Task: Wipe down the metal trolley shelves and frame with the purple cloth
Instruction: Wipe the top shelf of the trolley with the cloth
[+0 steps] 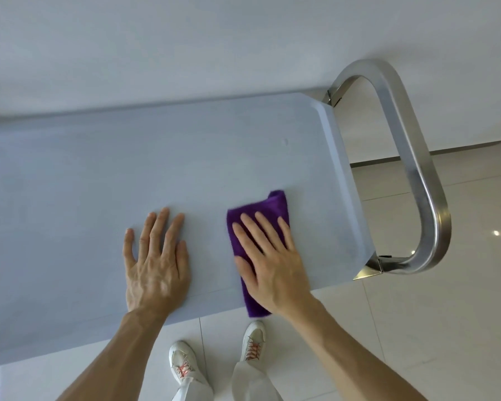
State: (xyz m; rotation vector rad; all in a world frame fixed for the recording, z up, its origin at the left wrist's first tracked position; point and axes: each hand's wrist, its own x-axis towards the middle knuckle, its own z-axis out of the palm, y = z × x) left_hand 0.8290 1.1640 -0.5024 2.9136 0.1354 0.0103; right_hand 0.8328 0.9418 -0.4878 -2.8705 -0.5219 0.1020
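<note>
The trolley's top shelf is a pale grey-blue tray with a raised rim, seen from straight above. A folded purple cloth lies on its near right part and hangs slightly over the front edge. My right hand presses flat on the cloth with straight fingers. My left hand rests flat on the bare shelf, a short gap left of the cloth. A brushed-metal loop handle stands out from the shelf's right end.
A white wall runs along the far side of the trolley. Glossy pale floor tiles surround its right end and front. My feet in white shoes stand just in front of the shelf's near edge.
</note>
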